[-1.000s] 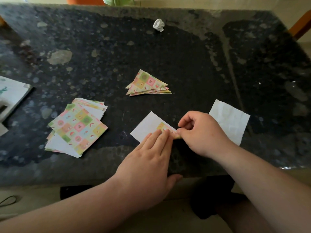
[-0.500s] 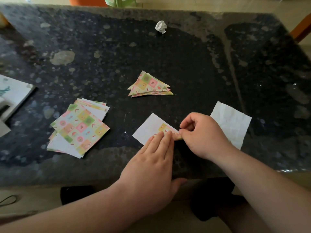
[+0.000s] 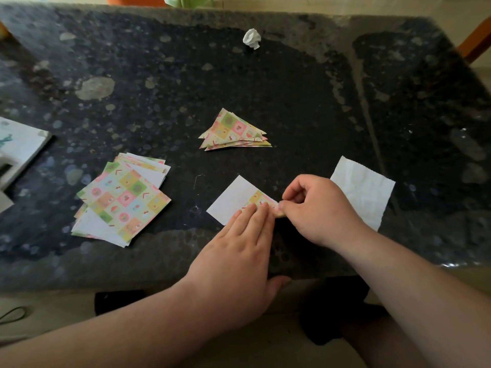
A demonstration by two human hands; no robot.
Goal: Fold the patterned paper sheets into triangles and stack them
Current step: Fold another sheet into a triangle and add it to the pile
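Note:
A patterned sheet (image 3: 233, 199) lies white side up near the table's front edge, with one corner folded over so its pattern shows. My left hand (image 3: 239, 251) lies flat, its straight fingers pressing on the folded corner. My right hand (image 3: 316, 211) pinches the tip of that corner between thumb and fingers. A loose pile of unfolded patterned sheets (image 3: 125, 200) lies to the left. A small stack of folded triangles (image 3: 235, 132) lies further back in the middle.
A white creased paper (image 3: 364, 189) lies just right of my right hand. A crumpled white paper ball (image 3: 252, 38) sits near the far edge. A white booklet (image 3: 18, 150) lies at the left edge of the dark stone table (image 3: 292, 96).
Both hands stay on the folded corner. The patterned flap shows a little more above my left fingers.

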